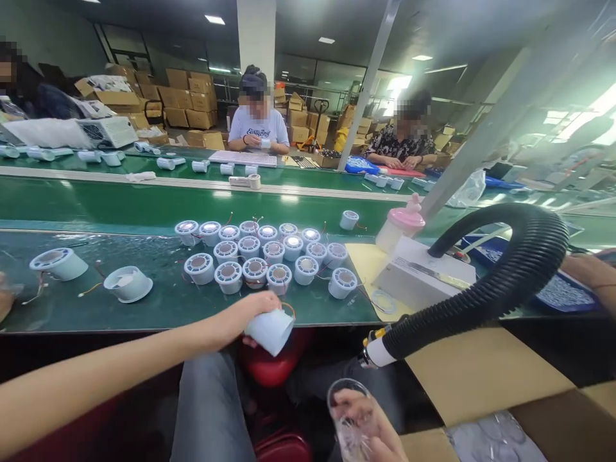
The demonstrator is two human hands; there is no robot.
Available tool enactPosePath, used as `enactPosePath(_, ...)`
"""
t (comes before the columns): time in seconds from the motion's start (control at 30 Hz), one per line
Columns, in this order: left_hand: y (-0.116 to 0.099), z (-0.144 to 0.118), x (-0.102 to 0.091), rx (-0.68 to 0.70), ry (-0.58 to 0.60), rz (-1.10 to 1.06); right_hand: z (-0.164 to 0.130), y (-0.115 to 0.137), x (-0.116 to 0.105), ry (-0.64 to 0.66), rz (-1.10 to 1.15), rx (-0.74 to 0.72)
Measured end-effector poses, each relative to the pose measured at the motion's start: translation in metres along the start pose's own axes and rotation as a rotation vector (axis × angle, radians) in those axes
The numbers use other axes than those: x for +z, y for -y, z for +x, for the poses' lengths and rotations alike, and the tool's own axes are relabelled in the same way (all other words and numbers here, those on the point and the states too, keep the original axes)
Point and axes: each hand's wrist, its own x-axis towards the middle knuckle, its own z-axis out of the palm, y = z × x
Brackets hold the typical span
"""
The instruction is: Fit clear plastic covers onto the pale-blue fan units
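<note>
Green conveyor belting (144,208) runs across the workshop in front of me, with a dark green bench top (168,301) on my side of it and stacked brown cardboard boxes (190,96) along the far wall. Across the belt two other people sit at their own work, one in a pale T-shirt (258,125) and one in a patterned shirt (397,144). On the bench a cluster of small white round plastic housings (264,256) stands upright in rows, touching or just beside one another, with two more lying apart to the left. My left hand (253,308) is closed around one white cylindrical plastic housing (270,330), tilted with its open end down to the right, held just off the near edge of the bench above my lap. My right hand (368,423), low in the view, pinches a clear round plastic lens (347,404) between fingers and thumb, upright. A thick black ribbed hose (505,282) arcs over from the right, its white tip between my two hands.
</note>
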Motion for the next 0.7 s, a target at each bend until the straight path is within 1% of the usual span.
enactPosePath(0.03, 0.008, 0.0, 0.013, -0.08, 0.042, -0.034, -0.002, 0.006, 0.009, 0.037, -0.113, -0.105)
enactPosePath(0.1, 0.022, 0.002, 0.037, -0.179, 0.144, -0.065, -0.002, 0.023, 0.024, 0.115, -0.429, -0.283)
enactPosePath(0.17, 0.03, 0.004, 0.052, -0.243, 0.241, -0.086, 0.001, 0.041, 0.034, 0.163, -0.739, -0.381)
enactPosePath(0.23, 0.034, 0.005, 0.061, -0.268, 0.323, -0.075, 0.005, 0.056, 0.04, 0.195, -0.962, -0.379)
enactPosePath(0.3, 0.034, 0.006, 0.063, -0.259, 0.371, -0.034, 0.008, 0.066, 0.042, 0.238, -1.086, -0.305)
enactPosePath(0.4, 0.032, 0.004, 0.063, -0.194, 0.387, 0.056, 0.011, 0.07, 0.045, 0.258, -1.15, -0.162)
enactPosePath(0.47, 0.031, 0.0, 0.065, -0.091, 0.373, 0.168, 0.013, 0.07, 0.046, 0.237, -1.142, -0.095)
enactPosePath(0.5, 0.031, -0.002, 0.066, -0.012, 0.36, 0.27, 0.015, 0.07, 0.047, 0.233, -1.126, -0.068)
enactPosePath(0.53, 0.031, -0.005, 0.068, 0.071, 0.343, 0.397, 0.016, 0.07, 0.047, 0.242, -1.105, -0.037)
enactPosePath(0.6, 0.03, -0.009, 0.073, 0.214, 0.295, 0.663, 0.021, 0.071, 0.046, 0.299, -1.031, 0.03)
enactPosePath(0.63, 0.029, -0.01, 0.075, 0.253, 0.267, 0.757, 0.023, 0.071, 0.045, 0.329, -0.977, 0.062)
enactPosePath(0.7, 0.027, -0.011, 0.078, 0.269, 0.21, 0.809, 0.026, 0.071, 0.044, 0.357, -0.85, 0.11)
